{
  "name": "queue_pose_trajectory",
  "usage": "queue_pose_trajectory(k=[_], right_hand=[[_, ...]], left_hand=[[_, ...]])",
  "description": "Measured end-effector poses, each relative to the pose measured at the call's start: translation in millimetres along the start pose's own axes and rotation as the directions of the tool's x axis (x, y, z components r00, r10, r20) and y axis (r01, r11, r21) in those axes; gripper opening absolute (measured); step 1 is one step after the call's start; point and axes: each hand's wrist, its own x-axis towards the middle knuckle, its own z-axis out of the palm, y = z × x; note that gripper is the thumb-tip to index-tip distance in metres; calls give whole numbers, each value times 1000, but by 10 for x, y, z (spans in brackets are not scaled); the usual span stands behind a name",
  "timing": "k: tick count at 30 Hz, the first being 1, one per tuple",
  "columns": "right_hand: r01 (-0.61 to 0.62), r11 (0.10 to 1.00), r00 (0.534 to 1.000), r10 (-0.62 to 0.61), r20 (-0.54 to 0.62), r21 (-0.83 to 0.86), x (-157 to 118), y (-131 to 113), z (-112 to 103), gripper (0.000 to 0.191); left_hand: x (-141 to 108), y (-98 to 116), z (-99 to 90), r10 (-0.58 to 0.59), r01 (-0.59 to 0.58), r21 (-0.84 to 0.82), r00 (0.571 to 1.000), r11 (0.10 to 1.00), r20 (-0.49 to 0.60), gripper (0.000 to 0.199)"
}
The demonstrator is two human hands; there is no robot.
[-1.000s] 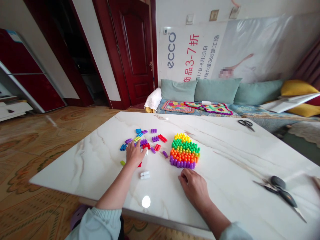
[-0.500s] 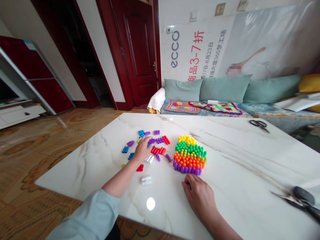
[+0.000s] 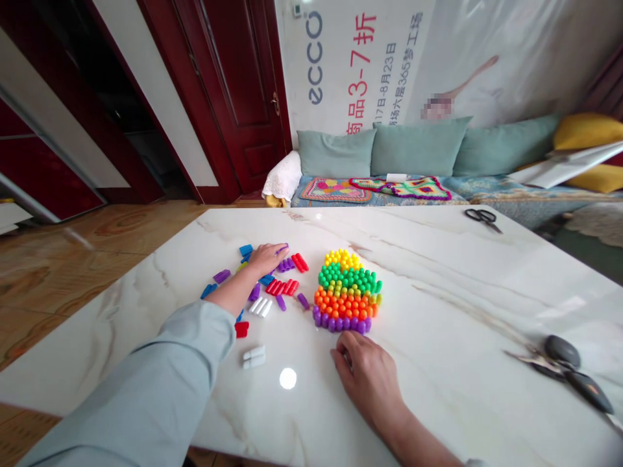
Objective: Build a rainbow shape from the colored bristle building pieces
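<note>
My left hand reaches over the far part of the loose plastic pieces, its fingertips closed around a small purple piece that they partly hide. Around it lie purple pieces, red pieces, white pieces and blue ones. My right hand rests on the table with its fingers curled in, and nothing shows in them. Just beyond its knuckles stands a block of round-topped pieces in rows of yellow, green, orange and purple.
The white marbled table carries black-handled scissors at the far right and a dark-handled cutting tool at the near right. Two white pieces lie near the front. Behind the table is a sofa with green cushions.
My left hand has moved farther away, onto the purple pieces at the back of the loose group. My right hand stays beside the block. The whole view has shifted somewhat.
</note>
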Motion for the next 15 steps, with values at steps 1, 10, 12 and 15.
queue_pose_trajectory(k=[1, 10, 12, 15], right_hand=[[-2, 1000, 1000, 2, -1, 3, 1, 0, -2, 11], [6, 1000, 1000, -6, -23, 8, -5, 16, -4, 13], [8, 1000, 1000, -8, -29, 6, -6, 18, -6, 12], [5, 1000, 999, -5, -35, 2, -2, 19, -6, 13]], left_hand=[[-29, -4, -27, 2, -2, -20, 1000, 1000, 2, 43], [-334, -242, -637, -144, 130, -183, 988, 974, -64, 50], [-463, -399, -764, -234, 210, -173, 963, 962, -135, 40], [-675, -595, -833, -353, 323, -190, 923, 927, -153, 36]])
